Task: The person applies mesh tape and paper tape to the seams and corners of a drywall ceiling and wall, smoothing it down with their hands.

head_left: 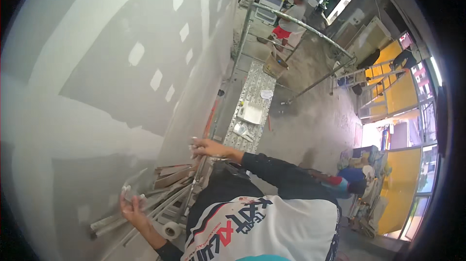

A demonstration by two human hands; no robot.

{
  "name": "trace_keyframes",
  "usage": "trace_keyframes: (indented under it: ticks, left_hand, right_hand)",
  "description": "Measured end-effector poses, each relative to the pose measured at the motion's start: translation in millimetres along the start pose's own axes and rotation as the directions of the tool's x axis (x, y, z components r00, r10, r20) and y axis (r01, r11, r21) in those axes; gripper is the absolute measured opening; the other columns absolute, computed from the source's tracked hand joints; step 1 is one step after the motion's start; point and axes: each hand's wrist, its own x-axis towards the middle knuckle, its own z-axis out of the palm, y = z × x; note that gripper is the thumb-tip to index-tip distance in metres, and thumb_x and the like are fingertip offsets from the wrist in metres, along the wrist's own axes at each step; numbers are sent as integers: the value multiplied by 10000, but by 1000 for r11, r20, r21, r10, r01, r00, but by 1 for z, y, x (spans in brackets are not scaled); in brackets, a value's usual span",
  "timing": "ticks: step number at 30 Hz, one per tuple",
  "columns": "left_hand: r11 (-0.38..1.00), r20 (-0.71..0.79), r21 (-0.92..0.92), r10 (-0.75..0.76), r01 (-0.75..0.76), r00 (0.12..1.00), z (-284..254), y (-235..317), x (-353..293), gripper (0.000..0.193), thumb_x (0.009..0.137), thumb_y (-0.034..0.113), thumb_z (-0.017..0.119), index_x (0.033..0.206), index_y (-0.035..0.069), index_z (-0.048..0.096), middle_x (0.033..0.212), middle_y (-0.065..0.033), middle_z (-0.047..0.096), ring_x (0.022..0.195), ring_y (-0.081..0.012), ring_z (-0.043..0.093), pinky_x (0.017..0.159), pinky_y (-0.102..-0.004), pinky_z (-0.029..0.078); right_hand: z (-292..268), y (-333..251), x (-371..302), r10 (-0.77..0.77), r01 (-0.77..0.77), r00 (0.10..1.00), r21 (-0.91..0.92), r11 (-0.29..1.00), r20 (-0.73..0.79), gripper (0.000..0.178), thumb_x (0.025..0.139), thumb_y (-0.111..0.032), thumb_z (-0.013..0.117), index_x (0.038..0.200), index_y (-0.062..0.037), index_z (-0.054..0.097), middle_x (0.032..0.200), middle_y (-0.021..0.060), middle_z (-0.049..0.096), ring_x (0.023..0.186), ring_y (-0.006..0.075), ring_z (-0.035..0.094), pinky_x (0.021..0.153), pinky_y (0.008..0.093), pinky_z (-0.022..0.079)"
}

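My left hand is raised at the lower left, near the grey wall board. Its fingers are spread and their tips carry white smears. A faint pale streak shows beside them, too blurred to name. My right hand reaches forward at the middle, close to the wall. Its fingers are loosely bent and apart, also white at the tips, with nothing I can make out in them. Ahead of it, a perforated metal plank carries a white tray and a whitish scraper.
Metal strips and board offcuts lie along the wall base, beside a white roll. A scaffold frame stands over the plank's far end, near a bucket. Farther off are another person and a stepladder at right.
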Motion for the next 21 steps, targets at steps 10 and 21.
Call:
trace_keyframes:
  ticks: [10, 21]
  left_hand:
    - [998, 198, -36, 60, -54, 978, -4, 14, 14, 451, 980, 14, 650, 1412, 59, 530, 1363, -82, 588, 856, -104, 636, 697, -261, 552]
    - [989, 59, -136, -53, 61, 997, -12, 25, 5, 450, 987, -39, 605, 1418, 8, 485, 1253, -100, 622, 837, -109, 600, 667, -282, 513]
  right_hand:
    - [-117, 151, -69, 367, -289, 899, -953, 87, -239, 422, 870, -426, 661, 861, -13, 749, 840, 205, 716, 815, 362, 719, 668, 473, 553]
    - [-168, 307, -84, 404, -572, 818, -511, 641, -408, 150, 908, -113, 589, 1005, -10, 641, 702, 119, 637, 616, 215, 654, 553, 388, 510]
